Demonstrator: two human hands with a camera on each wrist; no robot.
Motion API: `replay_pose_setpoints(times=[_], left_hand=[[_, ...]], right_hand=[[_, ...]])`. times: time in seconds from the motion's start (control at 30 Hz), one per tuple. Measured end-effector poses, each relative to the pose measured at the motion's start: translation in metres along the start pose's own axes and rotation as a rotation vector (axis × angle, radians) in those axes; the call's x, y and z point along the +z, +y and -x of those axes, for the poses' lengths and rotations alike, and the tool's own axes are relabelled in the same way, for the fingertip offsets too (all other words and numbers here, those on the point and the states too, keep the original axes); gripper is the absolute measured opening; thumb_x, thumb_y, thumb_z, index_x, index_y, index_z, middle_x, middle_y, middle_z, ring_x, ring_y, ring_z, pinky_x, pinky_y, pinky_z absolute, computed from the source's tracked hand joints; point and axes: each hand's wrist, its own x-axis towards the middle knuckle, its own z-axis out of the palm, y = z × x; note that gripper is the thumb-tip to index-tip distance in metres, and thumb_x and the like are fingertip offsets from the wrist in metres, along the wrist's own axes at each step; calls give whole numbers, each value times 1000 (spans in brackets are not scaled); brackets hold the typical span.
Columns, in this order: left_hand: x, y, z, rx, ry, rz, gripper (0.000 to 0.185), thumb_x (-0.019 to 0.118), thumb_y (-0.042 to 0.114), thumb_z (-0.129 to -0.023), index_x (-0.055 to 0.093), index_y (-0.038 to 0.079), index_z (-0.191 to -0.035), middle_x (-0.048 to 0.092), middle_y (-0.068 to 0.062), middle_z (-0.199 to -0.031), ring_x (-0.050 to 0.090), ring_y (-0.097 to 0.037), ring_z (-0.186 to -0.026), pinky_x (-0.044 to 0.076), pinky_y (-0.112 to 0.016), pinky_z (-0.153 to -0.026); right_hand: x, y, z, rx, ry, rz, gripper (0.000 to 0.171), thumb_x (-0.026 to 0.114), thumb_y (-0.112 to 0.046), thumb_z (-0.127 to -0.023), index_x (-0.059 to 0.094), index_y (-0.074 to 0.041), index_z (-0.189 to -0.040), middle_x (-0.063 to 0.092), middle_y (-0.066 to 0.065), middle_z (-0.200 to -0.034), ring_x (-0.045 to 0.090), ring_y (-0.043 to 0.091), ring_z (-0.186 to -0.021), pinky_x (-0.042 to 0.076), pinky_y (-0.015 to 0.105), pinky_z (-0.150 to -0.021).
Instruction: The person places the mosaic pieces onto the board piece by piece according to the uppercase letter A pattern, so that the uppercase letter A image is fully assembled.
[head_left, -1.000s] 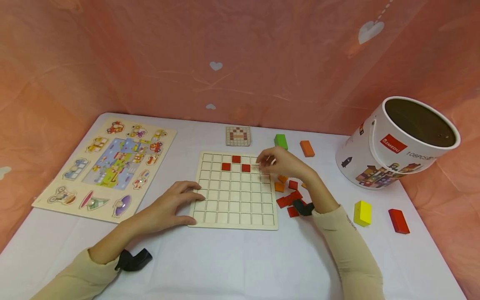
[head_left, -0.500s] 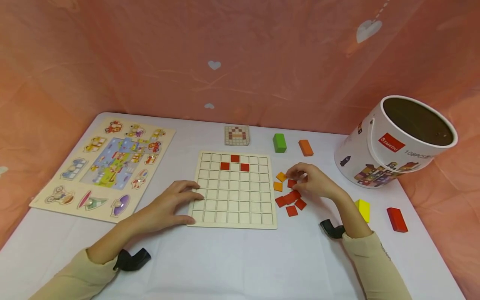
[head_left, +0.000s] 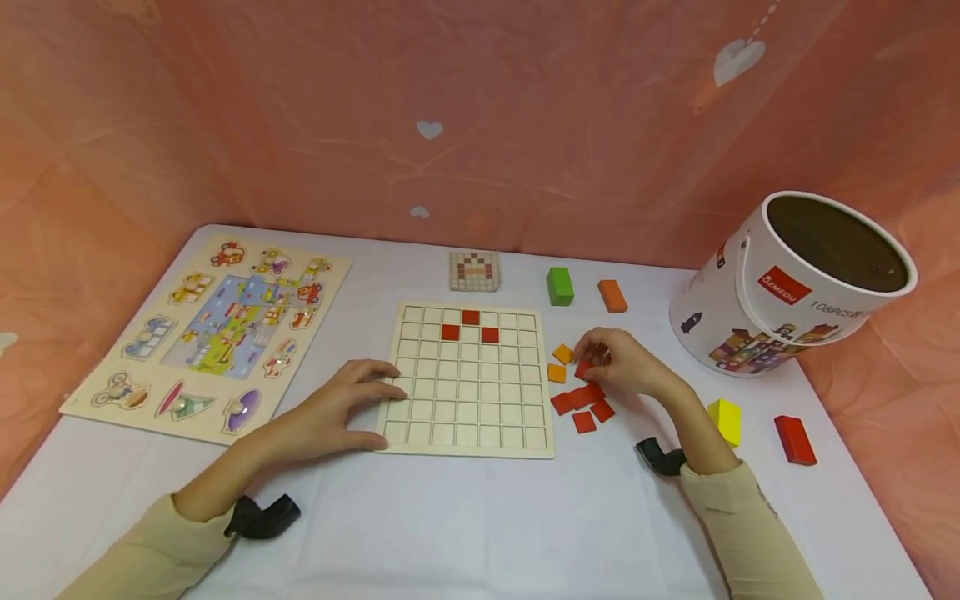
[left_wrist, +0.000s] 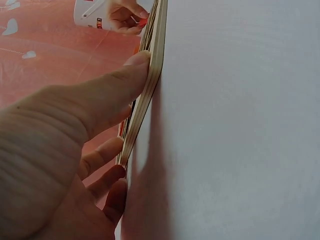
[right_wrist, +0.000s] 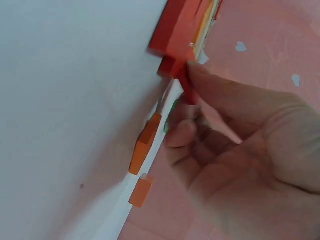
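Observation:
A pale wooden grid board [head_left: 468,408] lies on the table with three red tiles [head_left: 471,317] set in its upper rows. My left hand [head_left: 330,412] rests at the board's left side, fingers spread over the edge and thumb near the lower corner. In the left wrist view, the thumb touches the board's rim [left_wrist: 145,95]. Right of the board, my right hand [head_left: 622,362] pinches a red tile [right_wrist: 185,86] between thumb and fingertips. Several loose red tiles [head_left: 584,422] lie just below that hand, and two orange tiles [head_left: 557,373] lie beside it.
A small pattern card [head_left: 474,272] lies behind the board. At left is a vehicle picture puzzle [head_left: 165,342]. Green [head_left: 559,287], orange [head_left: 612,296], yellow [head_left: 725,422] and red [head_left: 795,440] blocks stand to the right, near a white bucket [head_left: 720,317].
My right hand has moved from the board's upper right corner to the loose tiles and taken hold of a red one. The left hand has stayed at the board's edge.

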Motion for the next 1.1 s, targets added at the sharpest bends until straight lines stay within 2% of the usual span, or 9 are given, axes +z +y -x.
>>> replay_pose_setpoints(times=[0.2,0.33,0.53,0.7,0.87,1.1], left_hand=[[-1,1,1,-5,-10,22,50,85,30,-79,67,16,-124,46,-8,-142,35,-33,-135,31,-59,-108],[-2,2,2,0,-7,13,50,84,31,-79,67,16,-123,46,-8,-141,36,-34,-134,32,-59,-108],[-1,0,1,-10,-15,18,51,85,30,-79,67,16,-125,45,-7,-143,34,-32,-136,31,-57,-110],[-1,0,1,-20,-18,11,54,86,29,-76,67,16,-125,45,-6,-144,34,-31,-137,30,-56,-111],[-1,-1,1,-8,-13,2,52,85,31,-78,67,16,-124,46,-7,-143,35,-32,-136,31,-57,-110],[-1,-1,0,12,-3,9,51,84,33,-79,67,15,-124,47,-8,-141,36,-33,-134,32,-59,-108]], right_hand=[[-1,-20,-20,0,-11,-24,14,71,8,-84,69,0,-96,64,6,-86,54,23,-80,47,26,-68],[9,-46,-50,-107,-37,-65,12,72,3,-86,70,1,-98,64,6,-86,55,22,-77,48,28,-66],[37,-88,-101,-278,-160,-102,13,65,5,-90,71,4,-102,69,9,-93,60,20,-79,51,28,-71],[60,-111,-131,-329,-240,-74,18,61,8,-91,73,4,-103,68,8,-88,56,15,-76,47,24,-70],[73,-120,-143,-323,-261,-36,19,59,10,-91,74,3,-102,66,9,-85,54,16,-76,46,22,-70],[78,-124,-141,-221,-267,7,21,63,9,-91,70,2,-109,66,11,-94,59,18,-84,50,24,-75]])
